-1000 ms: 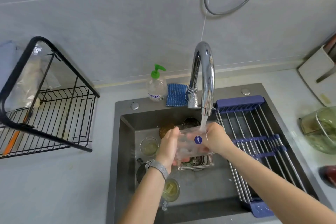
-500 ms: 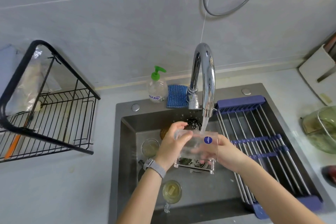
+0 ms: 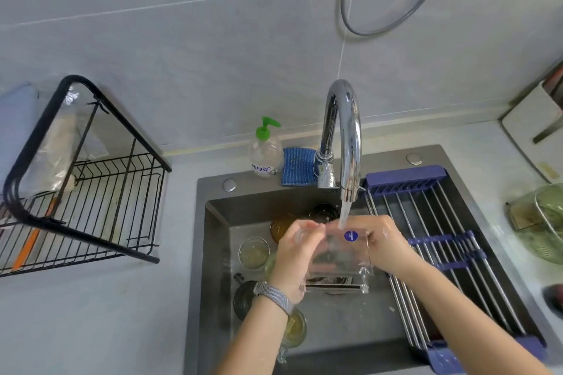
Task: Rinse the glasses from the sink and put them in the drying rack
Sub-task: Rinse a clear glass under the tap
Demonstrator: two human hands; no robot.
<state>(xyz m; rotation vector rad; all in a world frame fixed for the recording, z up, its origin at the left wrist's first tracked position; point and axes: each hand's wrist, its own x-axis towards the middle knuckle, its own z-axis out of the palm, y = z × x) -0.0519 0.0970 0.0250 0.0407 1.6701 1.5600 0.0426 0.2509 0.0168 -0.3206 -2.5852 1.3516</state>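
Head view: I see both hands gripping the glass (image 3: 344, 250) over the sink (image 3: 213, 253), under the tap (image 3: 347, 143) stream — left hand (image 3: 297, 256) curled round its left side, right hand (image 3: 385, 245) round the right. Since half a second ago the glass sits slightly higher, nearer the spout. More glasses (image 3: 253, 253) lie in the basin — the rack (image 3: 91, 198) stands well apart, left.

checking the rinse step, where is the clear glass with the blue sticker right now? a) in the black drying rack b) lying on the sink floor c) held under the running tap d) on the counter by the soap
c: both hands, left hand and right hand, hold the clear glass under the faucet stream, above the sink.
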